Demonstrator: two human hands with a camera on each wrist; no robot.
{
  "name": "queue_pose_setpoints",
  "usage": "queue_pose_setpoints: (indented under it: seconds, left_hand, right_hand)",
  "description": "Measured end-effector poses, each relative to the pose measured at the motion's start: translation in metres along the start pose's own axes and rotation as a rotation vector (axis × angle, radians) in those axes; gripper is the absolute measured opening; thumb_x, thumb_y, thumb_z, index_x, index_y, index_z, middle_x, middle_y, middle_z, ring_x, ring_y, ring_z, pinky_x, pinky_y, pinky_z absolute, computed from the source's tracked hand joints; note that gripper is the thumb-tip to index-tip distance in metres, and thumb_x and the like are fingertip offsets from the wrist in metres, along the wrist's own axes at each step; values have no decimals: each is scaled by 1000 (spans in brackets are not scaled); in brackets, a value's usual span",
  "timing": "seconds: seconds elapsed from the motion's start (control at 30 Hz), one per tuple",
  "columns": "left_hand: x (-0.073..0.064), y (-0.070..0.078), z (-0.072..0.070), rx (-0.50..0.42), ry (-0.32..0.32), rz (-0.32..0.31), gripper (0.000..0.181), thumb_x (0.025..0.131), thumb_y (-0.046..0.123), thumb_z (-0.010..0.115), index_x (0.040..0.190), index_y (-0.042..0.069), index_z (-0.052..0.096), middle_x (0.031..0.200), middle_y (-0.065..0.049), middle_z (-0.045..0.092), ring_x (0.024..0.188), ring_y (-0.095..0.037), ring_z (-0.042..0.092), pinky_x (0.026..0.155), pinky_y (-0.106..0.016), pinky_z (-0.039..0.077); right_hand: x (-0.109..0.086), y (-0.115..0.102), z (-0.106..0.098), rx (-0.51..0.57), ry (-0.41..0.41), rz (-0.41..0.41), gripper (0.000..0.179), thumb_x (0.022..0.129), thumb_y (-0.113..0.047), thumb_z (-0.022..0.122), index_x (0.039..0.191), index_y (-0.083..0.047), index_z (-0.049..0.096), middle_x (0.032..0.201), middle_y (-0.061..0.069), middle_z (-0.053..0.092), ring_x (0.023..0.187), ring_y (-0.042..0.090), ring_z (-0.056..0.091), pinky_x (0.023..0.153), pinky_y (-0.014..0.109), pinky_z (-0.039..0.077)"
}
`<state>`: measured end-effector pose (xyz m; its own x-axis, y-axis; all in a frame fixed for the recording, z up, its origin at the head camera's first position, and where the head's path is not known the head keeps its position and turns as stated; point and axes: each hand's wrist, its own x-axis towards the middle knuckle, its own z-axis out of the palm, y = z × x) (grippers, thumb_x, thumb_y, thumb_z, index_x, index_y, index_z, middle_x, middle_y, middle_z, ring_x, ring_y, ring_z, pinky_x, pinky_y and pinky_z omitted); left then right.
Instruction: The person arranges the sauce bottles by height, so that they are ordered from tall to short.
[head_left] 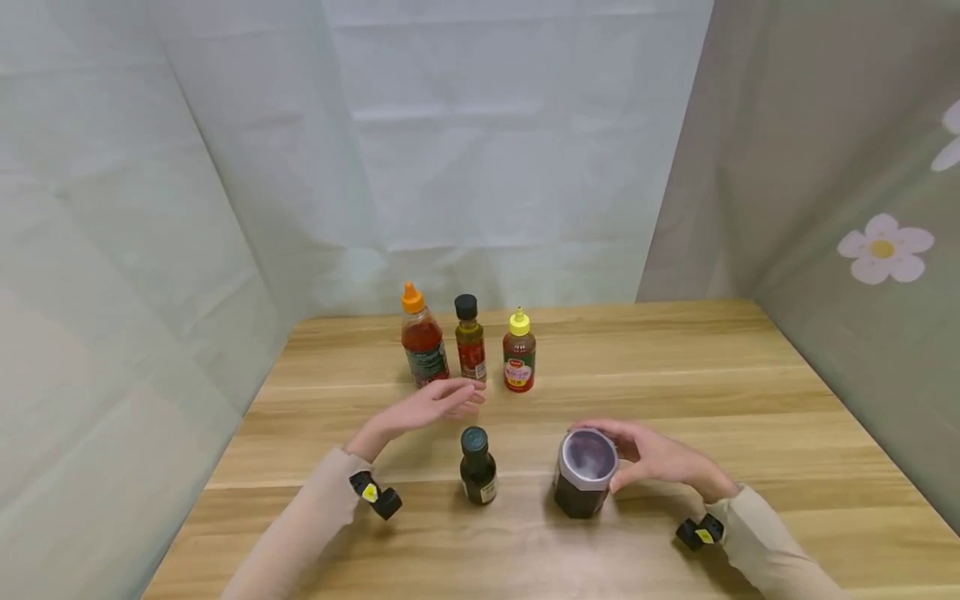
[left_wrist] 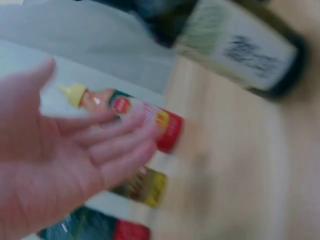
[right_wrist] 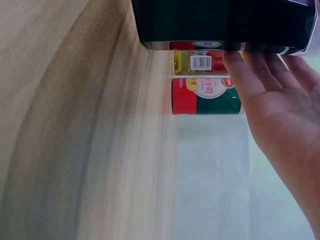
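On the right of the table, a dark faceted jar [head_left: 581, 496] with a grey lid stands upright. My right hand [head_left: 652, 454] holds it from the right, thumb on the near side and fingers round the far side. In the right wrist view the fingers [right_wrist: 245, 75] pass behind the jar [right_wrist: 220, 22], and the thumb is hidden. My left hand [head_left: 433, 404] hovers above the table with nothing in it, its fingers extended; the left wrist view shows it palm up and blurred [left_wrist: 75, 155]. Closest to it stands a small dark bottle [head_left: 478, 475] with a dark cap.
Behind the left hand stand an orange-capped red sauce bottle [head_left: 424, 342], a black-capped bottle [head_left: 471, 342] and a yellow-capped sauce bottle [head_left: 519, 358]. The wooden table [head_left: 675, 375] meets pale cloth [head_left: 487, 167] at the back and sides.
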<state>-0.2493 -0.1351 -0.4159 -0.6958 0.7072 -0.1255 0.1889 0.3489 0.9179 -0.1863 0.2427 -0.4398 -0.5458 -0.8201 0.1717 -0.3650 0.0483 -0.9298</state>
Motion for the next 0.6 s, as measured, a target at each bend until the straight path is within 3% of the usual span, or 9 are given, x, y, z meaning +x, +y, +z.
queue_pose_setpoints:
  seconds: [0.07, 0.13, 0.23, 0.3, 0.4, 0.5, 0.6]
  left_hand:
    - [-14, -9, 4, -75, -76, 54, 57, 105, 29, 39, 146, -10, 29, 144, -34, 39, 132, -46, 43, 110, -45, 42]
    - [-25, -17, 11, -98, -105, 104, 58, 101, 20, 51, 147, -8, 29, 147, -33, 36, 135, -44, 40, 111, -37, 42]
    - [-37, -24, 25, -60, -66, 139, 75, 87, 16, 72, 148, -2, 32, 149, -25, 38, 137, -35, 42, 110, -25, 40]
    - [-41, -25, 34, -65, -22, 136, 82, 80, 16, 80, 147, 1, 35, 149, -20, 41, 137, -32, 43, 111, -24, 39]
    - [-43, -26, 46, -45, 24, 138, 80, 77, 17, 82, 144, 3, 40, 146, -16, 47, 135, -31, 45, 112, -27, 39]
    - [-43, -26, 53, -37, 26, 142, 72, 78, 15, 81, 140, 3, 47, 143, -17, 50, 133, -29, 48, 111, -28, 40]
    - [-42, -27, 56, -42, 10, 141, 64, 78, 12, 80, 135, 0, 52, 139, -19, 54, 128, -17, 54, 109, -28, 42]
  right_hand:
    - [0, -1, 1, -3, 0, -7, 77, 82, -3, 74, 146, 5, 32, 144, -7, 49, 129, 5, 48, 106, 19, 40]
    - [0, -1, 0, -10, 1, -17, 77, 82, -2, 74, 146, 6, 31, 144, -8, 49, 128, 4, 49, 105, 19, 40]
    - [0, -3, -1, -9, 0, -16, 77, 82, -2, 74, 145, 7, 31, 143, -10, 49, 127, 4, 49, 105, 19, 41]
    - [0, -3, -1, 8, 0, -3, 77, 82, -3, 74, 145, 7, 31, 143, -12, 49, 127, 4, 49, 105, 19, 41]
    - [1, -4, -1, 20, -3, 5, 78, 81, -2, 74, 145, 8, 31, 143, -14, 48, 128, 4, 49, 106, 20, 40]
    - [1, -3, -1, 13, -8, 2, 78, 81, -2, 75, 145, 9, 31, 143, -14, 48, 128, 3, 48, 107, 19, 39]
    - [2, -1, -1, -2, -13, -3, 78, 81, -2, 75, 145, 8, 31, 144, -14, 47, 129, 3, 48, 107, 19, 39]
